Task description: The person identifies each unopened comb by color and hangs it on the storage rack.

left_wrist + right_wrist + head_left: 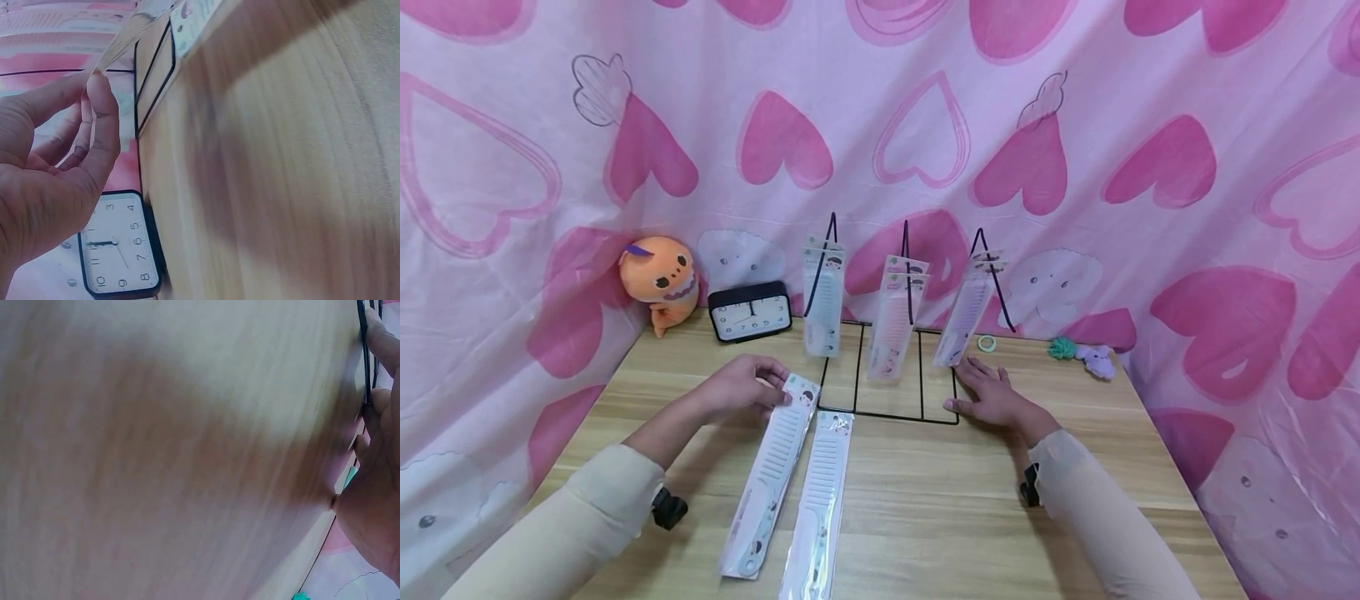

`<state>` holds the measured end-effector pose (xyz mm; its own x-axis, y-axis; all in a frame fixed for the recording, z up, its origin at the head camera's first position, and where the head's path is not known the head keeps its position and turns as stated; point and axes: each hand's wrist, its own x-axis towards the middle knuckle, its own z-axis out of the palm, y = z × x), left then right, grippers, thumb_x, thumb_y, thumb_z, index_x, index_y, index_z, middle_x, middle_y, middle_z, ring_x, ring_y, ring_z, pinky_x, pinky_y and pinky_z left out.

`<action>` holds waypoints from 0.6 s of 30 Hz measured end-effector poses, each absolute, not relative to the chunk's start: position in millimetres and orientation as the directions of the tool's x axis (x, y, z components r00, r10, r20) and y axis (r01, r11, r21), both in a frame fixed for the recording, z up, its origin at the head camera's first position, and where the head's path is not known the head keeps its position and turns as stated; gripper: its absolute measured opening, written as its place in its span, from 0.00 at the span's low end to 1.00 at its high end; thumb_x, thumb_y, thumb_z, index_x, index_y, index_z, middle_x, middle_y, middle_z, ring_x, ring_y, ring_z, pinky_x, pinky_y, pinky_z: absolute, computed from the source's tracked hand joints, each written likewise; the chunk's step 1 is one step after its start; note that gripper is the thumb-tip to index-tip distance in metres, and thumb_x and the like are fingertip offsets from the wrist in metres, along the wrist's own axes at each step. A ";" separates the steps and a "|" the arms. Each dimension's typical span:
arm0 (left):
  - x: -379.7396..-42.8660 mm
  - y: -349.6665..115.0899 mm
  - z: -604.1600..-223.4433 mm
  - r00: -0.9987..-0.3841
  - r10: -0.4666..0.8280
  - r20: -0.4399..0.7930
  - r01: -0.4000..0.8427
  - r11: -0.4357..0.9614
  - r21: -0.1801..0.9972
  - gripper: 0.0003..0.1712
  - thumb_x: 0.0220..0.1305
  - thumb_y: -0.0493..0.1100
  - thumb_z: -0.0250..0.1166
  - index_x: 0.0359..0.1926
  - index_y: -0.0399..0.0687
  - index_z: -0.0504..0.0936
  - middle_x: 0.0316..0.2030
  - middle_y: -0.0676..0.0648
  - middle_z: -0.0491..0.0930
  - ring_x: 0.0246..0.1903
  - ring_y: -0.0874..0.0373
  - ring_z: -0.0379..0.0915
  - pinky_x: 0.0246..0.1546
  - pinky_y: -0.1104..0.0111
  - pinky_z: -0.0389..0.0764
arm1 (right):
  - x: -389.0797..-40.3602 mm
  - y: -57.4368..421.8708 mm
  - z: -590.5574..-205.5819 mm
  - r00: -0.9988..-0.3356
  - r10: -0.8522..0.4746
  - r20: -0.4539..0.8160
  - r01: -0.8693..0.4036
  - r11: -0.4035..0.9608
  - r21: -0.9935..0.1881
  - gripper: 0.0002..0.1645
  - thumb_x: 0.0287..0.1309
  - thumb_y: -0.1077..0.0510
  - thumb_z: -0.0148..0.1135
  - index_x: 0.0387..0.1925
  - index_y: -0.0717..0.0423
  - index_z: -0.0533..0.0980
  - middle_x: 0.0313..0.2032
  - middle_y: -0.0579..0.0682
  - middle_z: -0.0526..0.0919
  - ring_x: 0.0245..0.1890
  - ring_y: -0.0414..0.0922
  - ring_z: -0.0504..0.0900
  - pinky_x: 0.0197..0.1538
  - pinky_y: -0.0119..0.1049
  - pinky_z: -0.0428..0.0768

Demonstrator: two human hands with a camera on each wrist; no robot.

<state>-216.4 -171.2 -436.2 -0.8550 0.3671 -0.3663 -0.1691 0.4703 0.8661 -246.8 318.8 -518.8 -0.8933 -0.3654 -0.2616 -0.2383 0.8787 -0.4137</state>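
My left hand point(741, 387) pinches the top end of a clear-packed comb point(772, 475), which slants down toward the table's front. In the left wrist view, thumb and fingertip meet on the clear film of the pack point(128, 37). Beside it, a second packed comb point(822, 500) lies on the table. My right hand point(996, 398) rests at the right side of a black wire rack point(887, 416), fingers extended and thumb by its front corner. From the rack's hooks hang blue point(825, 304), pink point(895, 321) and purple point(967, 304) packed combs.
Left of the rack stand a black-framed clock point(752, 317) and an orange plush toy point(658, 271). Right of it lie a green ring point(987, 343), a green trinket point(1062, 348) and a purple trinket point(1097, 362). A heart-patterned curtain point(850, 75) backs the wooden table point(940, 517).
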 end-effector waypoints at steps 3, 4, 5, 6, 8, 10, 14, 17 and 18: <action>-216.0 -172.4 -432.9 -0.861 0.367 -0.351 -0.162 0.458 0.874 0.20 0.69 0.33 0.74 0.59 0.34 0.83 0.50 0.39 0.82 0.41 0.53 0.82 0.38 0.65 0.92 | -246.0 318.1 -518.5 -0.894 -0.363 -0.262 -0.235 0.879 -0.416 0.61 0.75 0.26 0.61 0.91 0.47 0.44 0.91 0.55 0.43 0.91 0.61 0.37 0.85 0.78 0.26; -215.3 -173.1 -431.3 -0.863 0.369 -0.346 -0.157 0.455 0.877 0.20 0.69 0.34 0.74 0.59 0.34 0.83 0.50 0.39 0.82 0.41 0.53 0.82 0.38 0.65 0.92 | -245.9 318.1 -518.5 -0.895 -0.362 -0.262 -0.234 0.879 -0.414 0.61 0.75 0.26 0.61 0.91 0.46 0.44 0.91 0.55 0.43 0.91 0.61 0.37 0.85 0.77 0.27; -214.6 -173.7 -429.6 -0.864 0.370 -0.341 -0.154 0.451 0.879 0.20 0.69 0.34 0.75 0.59 0.35 0.83 0.50 0.40 0.82 0.42 0.53 0.82 0.38 0.65 0.92 | -245.5 317.8 -518.1 -0.895 -0.362 -0.262 -0.234 0.879 -0.415 0.61 0.75 0.26 0.61 0.91 0.47 0.44 0.91 0.55 0.43 0.91 0.61 0.37 0.85 0.77 0.27; -214.1 -174.0 -427.8 -0.866 0.369 -0.337 -0.153 0.447 0.882 0.20 0.70 0.35 0.75 0.59 0.35 0.83 0.51 0.40 0.82 0.42 0.53 0.82 0.38 0.65 0.92 | -245.0 317.6 -517.6 -0.895 -0.362 -0.261 -0.234 0.879 -0.415 0.61 0.75 0.27 0.61 0.91 0.47 0.44 0.91 0.55 0.43 0.91 0.61 0.37 0.85 0.77 0.27; -213.3 -174.8 -424.4 -0.870 0.365 -0.332 -0.150 0.444 0.883 0.20 0.70 0.36 0.75 0.59 0.36 0.84 0.51 0.40 0.82 0.43 0.53 0.82 0.38 0.65 0.92 | -244.6 317.3 -517.0 -0.894 -0.364 -0.261 -0.237 0.879 -0.413 0.60 0.76 0.28 0.61 0.91 0.48 0.44 0.91 0.56 0.43 0.91 0.62 0.37 0.85 0.77 0.27; -212.7 -175.2 -420.9 -0.872 0.361 -0.330 -0.151 0.443 0.884 0.20 0.70 0.36 0.76 0.59 0.36 0.84 0.51 0.40 0.82 0.43 0.53 0.82 0.39 0.64 0.93 | -244.6 317.1 -516.9 -0.894 -0.363 -0.263 -0.235 0.880 -0.414 0.60 0.76 0.28 0.61 0.91 0.48 0.44 0.91 0.56 0.43 0.91 0.62 0.36 0.85 0.77 0.26; -211.3 -175.7 -414.1 -0.882 0.350 -0.317 -0.147 0.433 0.889 0.20 0.70 0.37 0.76 0.59 0.37 0.84 0.52 0.40 0.81 0.44 0.52 0.82 0.43 0.60 0.95 | -245.5 317.4 -517.0 -0.893 -0.359 -0.273 -0.228 0.882 -0.413 0.61 0.75 0.27 0.60 0.91 0.47 0.43 0.91 0.56 0.42 0.91 0.62 0.36 0.85 0.77 0.26; -209.6 -176.0 -408.4 -0.894 0.343 -0.288 -0.131 0.414 0.901 0.20 0.69 0.37 0.77 0.59 0.37 0.85 0.51 0.39 0.82 0.44 0.52 0.83 0.45 0.58 0.96 | -245.6 317.4 -516.6 -0.892 -0.361 -0.273 -0.228 0.880 -0.417 0.61 0.75 0.26 0.60 0.91 0.48 0.43 0.91 0.57 0.42 0.91 0.62 0.36 0.85 0.77 0.26; -209.0 -176.1 -406.3 -0.899 0.340 -0.277 -0.127 0.404 0.906 0.19 0.69 0.36 0.77 0.58 0.37 0.86 0.50 0.39 0.82 0.44 0.52 0.83 0.45 0.58 0.96 | -245.3 317.4 -516.1 -0.891 -0.364 -0.270 -0.231 0.878 -0.419 0.61 0.75 0.26 0.61 0.90 0.49 0.44 0.91 0.57 0.43 0.91 0.62 0.36 0.85 0.77 0.26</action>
